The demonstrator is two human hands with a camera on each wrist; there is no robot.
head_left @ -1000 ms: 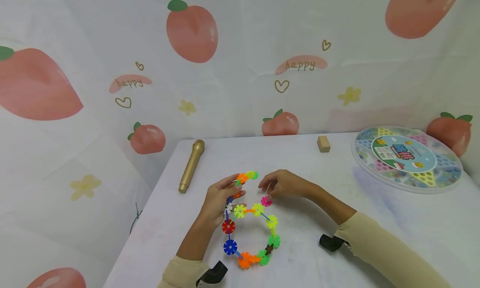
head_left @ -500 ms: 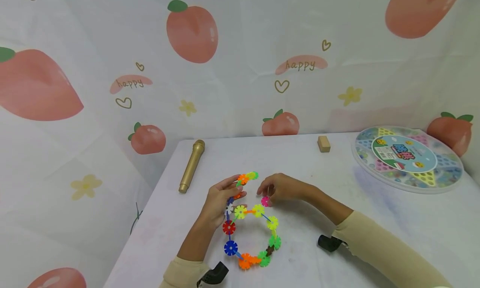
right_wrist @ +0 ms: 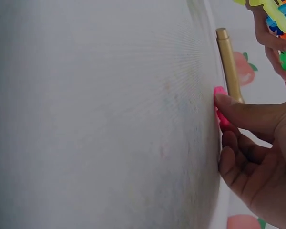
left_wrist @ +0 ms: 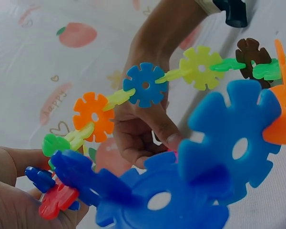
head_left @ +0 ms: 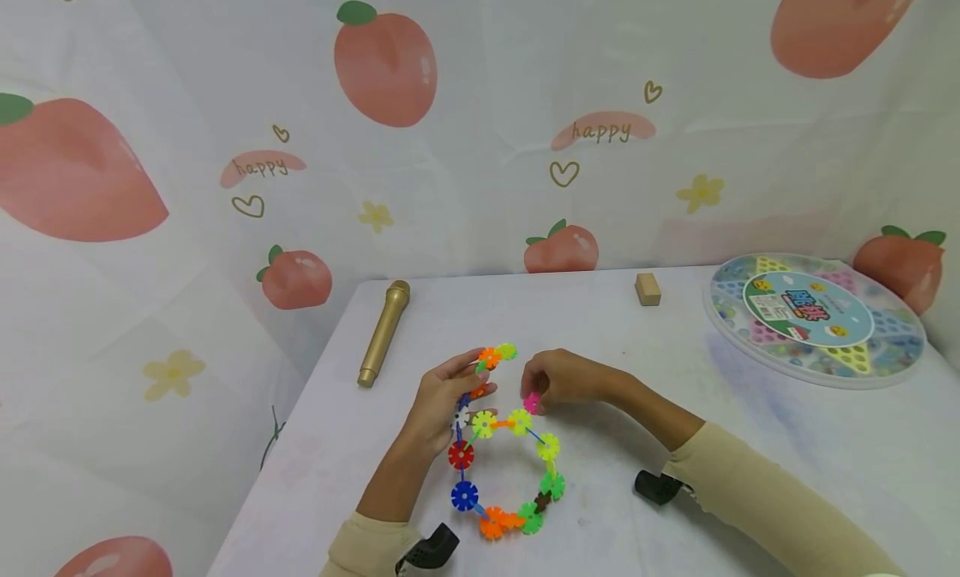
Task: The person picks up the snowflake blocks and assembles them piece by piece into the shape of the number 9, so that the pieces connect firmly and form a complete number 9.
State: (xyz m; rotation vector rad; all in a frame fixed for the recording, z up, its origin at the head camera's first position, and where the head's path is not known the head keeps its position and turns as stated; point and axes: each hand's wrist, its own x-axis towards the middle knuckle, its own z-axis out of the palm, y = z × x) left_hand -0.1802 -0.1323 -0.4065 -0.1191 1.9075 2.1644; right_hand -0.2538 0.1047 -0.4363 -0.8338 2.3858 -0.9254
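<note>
My left hand [head_left: 437, 406] grips a linked loop of colourful notched plastic snowflake discs on its left side. The loop includes a red disc [head_left: 461, 455], a blue disc [head_left: 464, 495] and yellow ones [head_left: 520, 422], with an orange disc [head_left: 490, 358] at the top near my fingertips. Just right of the loop, my right hand [head_left: 570, 378] pinches a single pink snowflake disc [head_left: 532, 403], apart from the others. In the right wrist view the pink disc [right_wrist: 219, 89] sits between thumb and fingers. Large blue discs [left_wrist: 231, 136] partly hide the right fingertips in the left wrist view.
A gold toy microphone [head_left: 384, 333] lies at the table's back left. A small wooden block [head_left: 647, 289] stands near the back edge. At the back right lies a round, flat, clear-lidded case [head_left: 817, 318] with a printed label. A peach-patterned cloth [head_left: 465, 185] hangs behind.
My right hand has dropped slightly, its fingers drawing in around the pink disc, which has turned a little. The left hand and loop have shifted very slightly right.
</note>
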